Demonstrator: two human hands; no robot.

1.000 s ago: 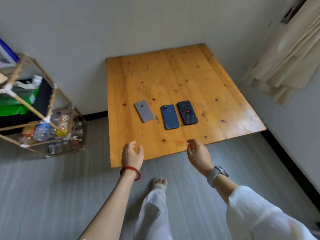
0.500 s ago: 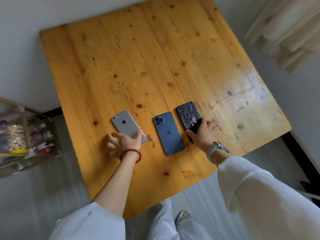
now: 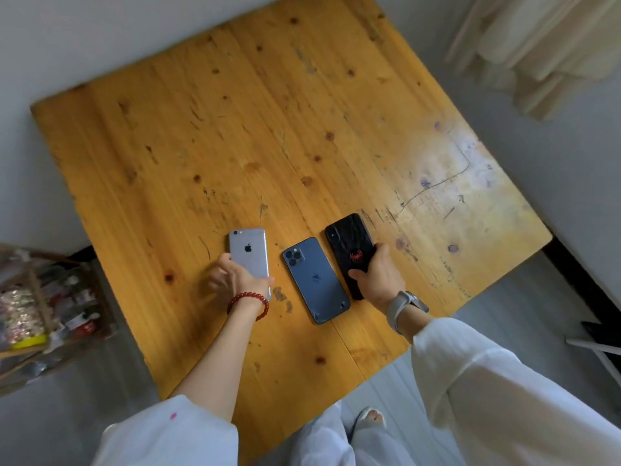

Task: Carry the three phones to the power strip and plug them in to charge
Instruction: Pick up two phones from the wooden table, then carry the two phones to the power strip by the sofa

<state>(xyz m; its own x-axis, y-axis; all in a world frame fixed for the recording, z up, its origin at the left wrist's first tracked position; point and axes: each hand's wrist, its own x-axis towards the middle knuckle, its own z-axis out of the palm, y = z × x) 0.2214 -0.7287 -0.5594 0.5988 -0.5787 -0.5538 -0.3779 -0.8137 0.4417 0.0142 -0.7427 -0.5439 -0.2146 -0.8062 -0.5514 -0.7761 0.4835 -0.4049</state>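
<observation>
Three phones lie face down in a row on the wooden table (image 3: 235, 129). My left hand (image 3: 235, 277) grips the lower end of the silver phone (image 3: 249, 250), thumb on its right edge, fingers along its left edge. The dark blue phone (image 3: 314, 280) lies untouched in the middle. My right hand (image 3: 378, 274) grips the lower half of the black phone with a red spider mark (image 3: 351, 242), thumb on its left edge. Both gripped phones seem to rest on the table still. No power strip is in view.
A wooden rack (image 3: 40, 304) full of bottles and small items stands on the floor to the left of the table. A cream curtain (image 3: 544, 45) hangs at the upper right. A dark object (image 3: 601, 334) lies on the floor at the right edge.
Both hands went from hovering before the table edge to reaching onto it, and now grip the silver and black phones. The silver phone has turned more upright. The camera moved closer over the table.
</observation>
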